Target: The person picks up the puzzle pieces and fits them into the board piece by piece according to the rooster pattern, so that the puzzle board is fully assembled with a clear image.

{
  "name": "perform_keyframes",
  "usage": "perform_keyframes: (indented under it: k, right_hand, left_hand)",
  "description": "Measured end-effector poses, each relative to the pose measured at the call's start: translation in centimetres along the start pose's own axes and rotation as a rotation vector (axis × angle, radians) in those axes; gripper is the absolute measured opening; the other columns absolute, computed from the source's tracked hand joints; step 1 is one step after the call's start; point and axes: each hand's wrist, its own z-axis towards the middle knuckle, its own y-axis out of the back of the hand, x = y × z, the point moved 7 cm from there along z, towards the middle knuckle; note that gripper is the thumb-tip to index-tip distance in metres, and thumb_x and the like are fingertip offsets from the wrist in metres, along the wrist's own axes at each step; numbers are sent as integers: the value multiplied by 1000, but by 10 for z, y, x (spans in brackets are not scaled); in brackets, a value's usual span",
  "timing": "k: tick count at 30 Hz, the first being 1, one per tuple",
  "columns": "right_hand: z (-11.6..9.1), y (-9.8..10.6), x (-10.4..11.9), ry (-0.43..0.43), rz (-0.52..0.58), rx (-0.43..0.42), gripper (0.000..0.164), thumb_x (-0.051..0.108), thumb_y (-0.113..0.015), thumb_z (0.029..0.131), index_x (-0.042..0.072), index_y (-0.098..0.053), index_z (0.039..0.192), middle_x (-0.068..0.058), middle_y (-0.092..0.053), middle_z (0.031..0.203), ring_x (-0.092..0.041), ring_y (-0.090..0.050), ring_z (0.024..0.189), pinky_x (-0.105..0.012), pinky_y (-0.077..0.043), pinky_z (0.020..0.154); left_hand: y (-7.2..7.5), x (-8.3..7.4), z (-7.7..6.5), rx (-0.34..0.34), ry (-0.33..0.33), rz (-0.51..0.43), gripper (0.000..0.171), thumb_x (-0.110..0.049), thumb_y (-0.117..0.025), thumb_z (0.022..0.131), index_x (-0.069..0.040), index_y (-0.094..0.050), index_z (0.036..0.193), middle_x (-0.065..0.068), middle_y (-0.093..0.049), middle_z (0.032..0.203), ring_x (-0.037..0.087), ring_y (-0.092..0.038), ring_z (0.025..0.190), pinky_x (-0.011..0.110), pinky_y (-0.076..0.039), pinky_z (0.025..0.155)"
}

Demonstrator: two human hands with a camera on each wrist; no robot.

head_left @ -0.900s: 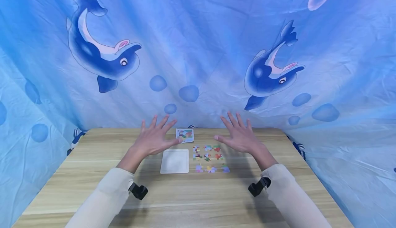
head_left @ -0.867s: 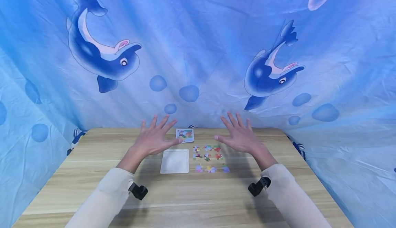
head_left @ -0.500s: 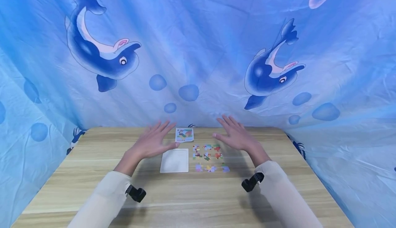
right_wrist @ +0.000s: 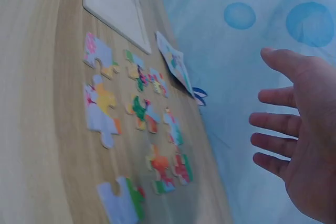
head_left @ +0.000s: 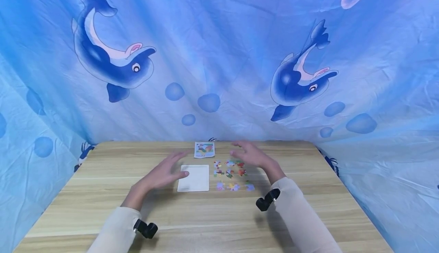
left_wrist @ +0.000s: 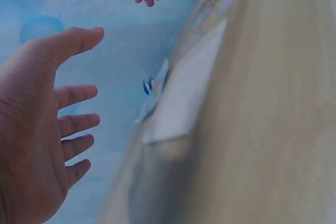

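White tray (head_left: 194, 179) is placed just right of the left hand (head_left: 158, 173), its left edge overlapped by the thumb in the head view. Left grip is wide: fingers extended, thumb held well off them, nothing held; a gap to the tray is shown in the left wrist view. Right hand (head_left: 254, 156) is likewise held wide, fingers apart and lightly bent, thumb separated, nothing gripped, no contact made with anything. Nine jigsaw pieces (right_wrist: 140, 109) are laid out loose in three rows of three, below the right hand and toward its near and left side; they are separated from the left hand by the tray. Picture card (head_left: 204, 150) is set beyond the tray, between both sets of fingertips and touched by neither. Everything is carried on a wood-grain table (head_left: 212, 222), with both hands raised above it. Black wrist cameras (head_left: 145, 229) are strapped on behind each hand, next to pale sleeves (head_left: 114, 232). Blue cloth backdrop (head_left: 219, 66), printed with dolphins and bubbles, is hung beyond both hands. Left fingertips are blurred in the head view.
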Motion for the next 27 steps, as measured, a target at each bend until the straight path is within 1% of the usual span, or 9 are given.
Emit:
perform_keyframes:
  k: [4,7,10,13,18,20,23,27]
  right_hand:
    - [6,-12,-4,25,39,2,53,33,-59,103,6,-53,149,-16,-58,150,-37,-53,140,-55,-45,117]
    - [10,-23,-10,5,74,4,50,30,-63,101,7,-57,145,-14,-63,144,-35,-57,136,-53,-48,115]
    - [13,-35,-17,-23,105,12,50,30,-66,100,8,-59,144,-11,-64,143,-33,-57,136,-52,-49,114]
    - [16,-46,-20,-30,143,18,48,26,-68,99,7,-61,142,-11,-65,142,-33,-58,135,-53,-49,113]
    - [23,-61,-25,-58,234,30,43,20,-71,96,7,-65,137,-9,-68,136,-29,-61,129,-49,-51,111]
    - [27,-66,-26,-53,246,27,40,18,-71,95,7,-67,133,-8,-69,131,-27,-64,124,-47,-54,108]
    - [33,-70,-28,-33,242,19,38,15,-72,91,8,-70,128,-8,-71,124,-24,-66,116,-43,-56,104]
    - [38,-75,-31,-41,244,18,37,14,-73,90,10,-72,127,-6,-71,124,-21,-65,113,-41,-56,101]
  left_hand:
    - [-8,15,-9,7,23,-25,73,-48,-65,98,-8,-44,156,24,-35,165,51,-34,150,73,-31,118]
    - [-12,23,-13,1,39,-25,71,-48,-64,98,-9,-46,155,24,-32,166,52,-35,149,75,-32,116]
    - [-15,29,-16,-18,44,-35,69,-45,-66,98,-9,-48,153,24,-33,165,52,-36,148,75,-32,116]
    - [-19,33,-18,-30,45,-60,66,-39,-69,96,-8,-50,151,22,-37,163,51,-38,148,74,-33,117]
    - [-27,38,-20,-21,37,-101,57,-27,-71,95,-5,-56,145,19,-45,158,49,-39,148,71,-32,119]
    - [-29,39,-20,-19,36,-102,54,-24,-71,94,-4,-59,143,19,-48,157,50,-36,149,71,-31,120]
    - [-31,41,-21,-18,41,-95,54,-20,-70,91,-4,-60,142,19,-48,158,50,-32,152,72,-27,121]
    - [-33,44,-22,-22,40,-80,56,-18,-71,89,-5,-59,143,19,-47,159,50,-29,153,73,-26,121]
